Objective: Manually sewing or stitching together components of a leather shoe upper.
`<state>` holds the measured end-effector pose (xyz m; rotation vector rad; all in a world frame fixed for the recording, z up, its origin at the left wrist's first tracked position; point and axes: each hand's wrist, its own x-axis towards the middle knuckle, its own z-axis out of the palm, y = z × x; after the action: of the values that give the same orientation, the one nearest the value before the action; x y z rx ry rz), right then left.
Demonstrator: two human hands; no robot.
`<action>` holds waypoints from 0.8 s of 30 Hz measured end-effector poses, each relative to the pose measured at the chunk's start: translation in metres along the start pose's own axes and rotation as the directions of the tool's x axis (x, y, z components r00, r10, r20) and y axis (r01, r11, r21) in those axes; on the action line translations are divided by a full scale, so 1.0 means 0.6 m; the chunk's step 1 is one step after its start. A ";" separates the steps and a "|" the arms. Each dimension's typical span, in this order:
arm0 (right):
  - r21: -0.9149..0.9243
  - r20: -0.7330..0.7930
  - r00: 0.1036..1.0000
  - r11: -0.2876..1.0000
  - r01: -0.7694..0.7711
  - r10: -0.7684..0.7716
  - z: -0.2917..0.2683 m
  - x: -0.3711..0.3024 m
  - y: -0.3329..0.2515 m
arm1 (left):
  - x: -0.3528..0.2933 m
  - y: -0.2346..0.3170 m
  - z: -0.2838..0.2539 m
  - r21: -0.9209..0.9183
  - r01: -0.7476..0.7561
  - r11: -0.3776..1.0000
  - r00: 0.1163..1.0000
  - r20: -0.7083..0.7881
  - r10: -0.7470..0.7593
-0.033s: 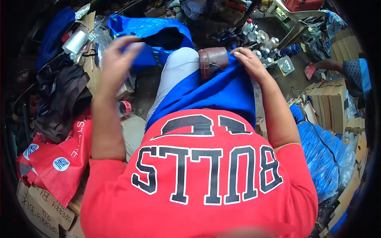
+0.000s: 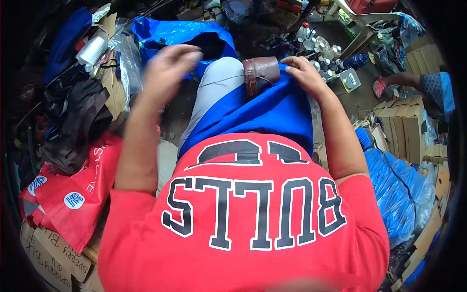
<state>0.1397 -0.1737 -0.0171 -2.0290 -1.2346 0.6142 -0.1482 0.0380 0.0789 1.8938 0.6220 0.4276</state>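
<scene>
A brown leather piece (image 2: 261,70), rolled into a short tube with an eyelet and a strap-like band, sits on my knee over blue cloth (image 2: 262,109). A thin dark thread (image 2: 228,78) runs from it leftward across the pale grey trouser leg (image 2: 206,97); where its far end goes is unclear. Just right of the leather, my right hand (image 2: 306,75) has thumb and forefinger pinched near its edge; what lies between them is too small to make out. My left hand (image 2: 168,70), blurred, is raised left of the knee with its fingertips drawn together, their content hidden.
Beyond my left hand lies a blue plastic bag (image 2: 185,31). Several bottles (image 2: 321,46) and a tin (image 2: 349,80) stand at the far right. Cardboard (image 2: 401,126) and a blue plastic bundle (image 2: 394,194) flank my right. A red bag (image 2: 80,194) lies left, below dark cloth (image 2: 75,126).
My left hand has shifted right, closer to the knee. The right hand and the leather piece have barely moved.
</scene>
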 end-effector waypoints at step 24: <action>-0.270 -0.249 0.957 0.960 0.079 -0.149 0.004 0.025 -0.060 | 0.011 -0.068 0.162 -0.780 0.518 0.350 0.842 0.538 -0.046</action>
<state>0.1235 -0.1477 0.0076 -2.1467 -1.3088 0.1197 -0.0984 -0.0167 0.0037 0.6869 0.2779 0.0337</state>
